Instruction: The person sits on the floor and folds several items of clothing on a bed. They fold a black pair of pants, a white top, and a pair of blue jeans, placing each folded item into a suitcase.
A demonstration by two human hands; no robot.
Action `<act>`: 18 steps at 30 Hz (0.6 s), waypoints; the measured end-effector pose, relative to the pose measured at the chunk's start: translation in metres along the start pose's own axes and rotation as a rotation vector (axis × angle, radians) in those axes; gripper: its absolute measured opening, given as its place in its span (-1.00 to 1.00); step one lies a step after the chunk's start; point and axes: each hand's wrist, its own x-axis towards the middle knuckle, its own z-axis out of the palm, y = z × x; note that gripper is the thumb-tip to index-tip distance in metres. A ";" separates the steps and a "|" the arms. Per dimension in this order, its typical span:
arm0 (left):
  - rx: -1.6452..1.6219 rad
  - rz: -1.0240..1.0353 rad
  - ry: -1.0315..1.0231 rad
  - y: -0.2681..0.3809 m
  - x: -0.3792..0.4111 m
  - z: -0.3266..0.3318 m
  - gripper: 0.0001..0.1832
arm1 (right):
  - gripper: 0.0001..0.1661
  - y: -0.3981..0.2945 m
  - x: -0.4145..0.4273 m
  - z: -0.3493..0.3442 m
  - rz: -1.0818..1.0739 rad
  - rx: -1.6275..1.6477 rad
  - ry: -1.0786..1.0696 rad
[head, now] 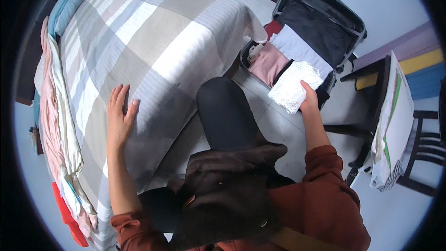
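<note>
My left hand [120, 118] lies flat on the plaid bedspread [167, 42], fingers apart, holding nothing. At the right, my right hand [309, 97] grips a folded white cloth with small dark dots [294, 82] by its edge, over the near end of an open suitcase [364, 29]. Inside the suitcase are a folded pink cloth [270, 62], a light grey-white cloth [296, 47], something dark red [273, 28] and some black fabric. The raised lid has a dark lining with straps. Part of the suitcase's near end is hidden by the dotted cloth and my hand.
Pink and cream fabrics [52, 94] hang along the bed's left edge, with a blue pillow [73, 7] above them. A dark table [378, 101] with a white plastic-covered item and a dark slatted chair [425, 150] stand at the right. My bent knee is between bed and suitcase.
</note>
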 end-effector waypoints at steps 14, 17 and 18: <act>0.101 -0.061 -0.124 0.016 0.010 0.000 -0.43 | -0.26 0.072 0.167 0.056 -0.586 -1.442 0.582; 0.069 -0.077 -0.124 0.016 0.013 0.001 -0.41 | -0.17 0.090 0.174 0.071 -1.048 -1.727 0.348; 0.083 -0.098 -0.126 0.015 0.014 0.001 -0.39 | -0.16 0.100 0.182 0.080 -0.965 -1.815 0.332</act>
